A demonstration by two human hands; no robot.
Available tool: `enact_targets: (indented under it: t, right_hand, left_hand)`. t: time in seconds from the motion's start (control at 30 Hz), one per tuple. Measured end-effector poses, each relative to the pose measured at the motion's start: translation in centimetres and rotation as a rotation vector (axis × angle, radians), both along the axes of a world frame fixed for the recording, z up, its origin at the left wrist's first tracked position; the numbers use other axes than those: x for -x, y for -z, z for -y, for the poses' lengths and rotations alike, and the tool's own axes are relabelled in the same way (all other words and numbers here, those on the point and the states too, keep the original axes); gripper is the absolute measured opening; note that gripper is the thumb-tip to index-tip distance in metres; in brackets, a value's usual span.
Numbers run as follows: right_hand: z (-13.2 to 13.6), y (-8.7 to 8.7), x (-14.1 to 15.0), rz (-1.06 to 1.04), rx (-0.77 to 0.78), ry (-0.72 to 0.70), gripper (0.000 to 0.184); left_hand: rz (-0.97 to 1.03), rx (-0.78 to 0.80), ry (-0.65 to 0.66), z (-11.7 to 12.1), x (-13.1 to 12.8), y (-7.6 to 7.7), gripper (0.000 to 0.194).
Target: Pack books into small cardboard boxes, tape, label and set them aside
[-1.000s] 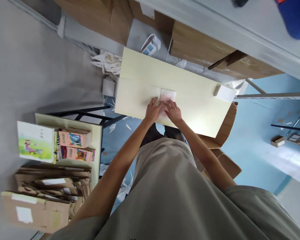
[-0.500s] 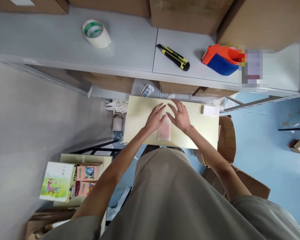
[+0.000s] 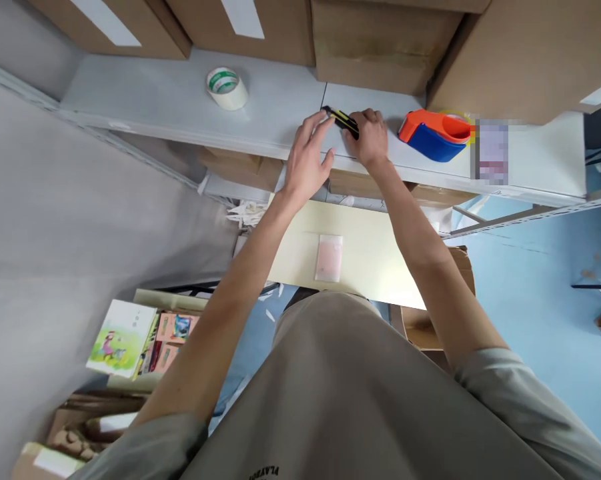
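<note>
On the grey shelf (image 3: 280, 113) lies a black and yellow box cutter (image 3: 344, 121). My right hand (image 3: 371, 138) has its fingers closed round the cutter's handle end. Beside the blade end is my left hand (image 3: 307, 157), fingers apart and holding nothing; whether a fingertip touches the cutter I cannot tell. Below, a pinkish flat packet in a clear sleeve (image 3: 329, 258) rests on the pale yellow table (image 3: 365, 233).
A roll of tape (image 3: 227, 90) stands left on the shelf; an orange and blue tape dispenser (image 3: 436, 137) stands right. Cardboard boxes (image 3: 380, 50) line the back. Books (image 3: 123, 340) are stacked at lower left. An open carton (image 3: 425, 327) sits right of the table.
Both hands have moved up from above the packet on the table to the shelf. My right hand has closed on the box cutter. The packet stays on the table.
</note>
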State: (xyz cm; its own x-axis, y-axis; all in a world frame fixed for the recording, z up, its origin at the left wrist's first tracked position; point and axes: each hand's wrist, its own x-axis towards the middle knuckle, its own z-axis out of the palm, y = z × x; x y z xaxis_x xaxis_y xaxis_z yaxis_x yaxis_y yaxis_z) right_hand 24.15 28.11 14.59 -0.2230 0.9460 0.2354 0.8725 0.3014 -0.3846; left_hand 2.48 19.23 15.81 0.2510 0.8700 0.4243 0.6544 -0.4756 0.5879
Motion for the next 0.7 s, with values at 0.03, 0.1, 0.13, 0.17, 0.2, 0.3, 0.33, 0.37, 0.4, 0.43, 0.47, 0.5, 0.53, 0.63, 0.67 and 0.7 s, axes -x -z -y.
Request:
enact_targets:
  t: [0.03,0.1,0.13,0.17,0.2,0.3,0.33,0.37,0.4,0.43,0.47,0.5,0.53,0.63,0.67,0.7]
  right_hand:
    - [0.1,0.2,-0.1,-0.015,-0.005,-0.012,0.042]
    - [1.1,0.5,-0.7,-0.044,-0.034,-0.030,0.042]
    - [1.9,0.6,-1.0,-0.061,-0.060,-0.036,0.042]
    - [3.0,0.8,-1.3,-0.084,-0.092,-0.044,0.042]
    - [4.3,1.0,-1.6,-0.116,-0.129,-0.054,0.043]
    - [9.2,2.3,-2.3,-0.229,-0.224,-0.089,0.050]
    - [11.1,3.0,-2.5,-0.257,-0.238,-0.096,0.051]
    - [13.1,3.8,-2.7,-0.277,-0.240,-0.103,0.052]
    - [15.0,4.7,-2.9,-0.290,-0.227,-0.111,0.053]
    - [16.9,5.8,-3.2,-0.301,-0.199,-0.119,0.055]
    - [18.7,7.0,-3.5,-0.315,-0.158,-0.126,0.058]
    - [20.4,8.4,-3.8,-0.330,-0.108,-0.130,0.062]
    - [22.1,9.8,-4.2,-0.344,-0.051,-0.127,0.065]
    - [26.7,13.9,-5.1,-0.361,0.108,-0.039,0.059]
    - [28.2,15.1,-5.2,-0.354,0.152,0.012,0.053]
    - [29.6,16.0,-5.1,-0.343,0.195,0.069,0.047]
  left_hand:
    - [-0.020,0.015,-0.026,0.9,0.4,0.9,0.063]
    - [-0.062,0.053,-0.086,3.3,1.5,3.3,0.060]
    - [-0.084,0.083,-0.115,4.8,2.0,5.0,0.057]
    - [-0.111,0.127,-0.145,6.5,2.6,6.8,0.056]
    - [-0.146,0.189,-0.172,8.4,3.1,8.7,0.055]
    - [-0.289,0.464,-0.228,14.6,4.0,14.7,0.061]
    - [-0.335,0.567,-0.233,16.6,4.0,16.6,0.062]
    - [-0.374,0.663,-0.232,18.4,3.9,18.2,0.064]
    - [-0.405,0.746,-0.226,20.0,3.7,19.7,0.065]
    - [-0.426,0.812,-0.217,21.4,3.4,21.0,0.066]
    - [-0.438,0.857,-0.207,22.4,3.1,22.1,0.067]
    - [-0.441,0.884,-0.199,23.2,2.9,23.0,0.067]
    - [-0.437,0.897,-0.193,23.7,2.6,23.7,0.066]
    - [-0.387,0.917,-0.190,24.2,1.7,25.1,0.064]
    - [-0.366,0.920,-0.187,24.2,1.5,25.4,0.063]
    - [-0.350,0.921,-0.179,24.2,1.2,25.5,0.063]
